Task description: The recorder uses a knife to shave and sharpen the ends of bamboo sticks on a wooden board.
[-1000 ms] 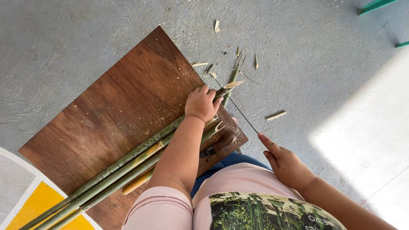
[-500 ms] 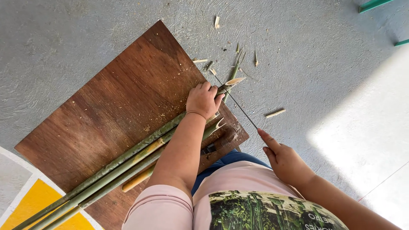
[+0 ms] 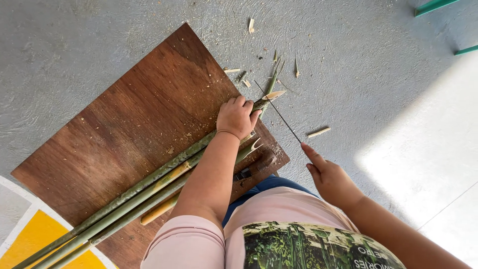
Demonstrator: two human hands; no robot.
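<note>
1. On the grey concrete floor [image 3: 124, 45] I see a brown wooden board [image 3: 139, 119] lying flat, dusted with pale shavings.
2. Several long green bamboo stalks [image 3: 134, 197] lie side by side across the board, running from the lower left corner up toward its right edge.
3. My left hand [image 3: 236, 117] sits on top of the upper ends of these stalks near the board's right edge, its fingers [image 3: 239, 103] curled down and clamped over the bamboo.
4. One stalk's split tip [image 3: 271, 92] pokes out past the left hand, over the floor just beyond the board.
5. My right hand [image 3: 331, 179] is held to the right of the board above the floor, well apart from the left hand.
6. Its fingers [image 3: 311, 153] are pressed together, pinching the near end of a thin dark sliver [image 3: 279, 112] that runs up and left to the split tip.
7. Pale bamboo chips [image 3: 318, 132] are scattered on the floor around the tip and to the right of the board.
8. A dark tool [image 3: 256, 167], partly hidden by my left forearm, lies on the board's near corner; I cannot tell what kind it is.
9. A yellow and white painted patch [image 3: 30, 239] shows at the lower left.
</note>
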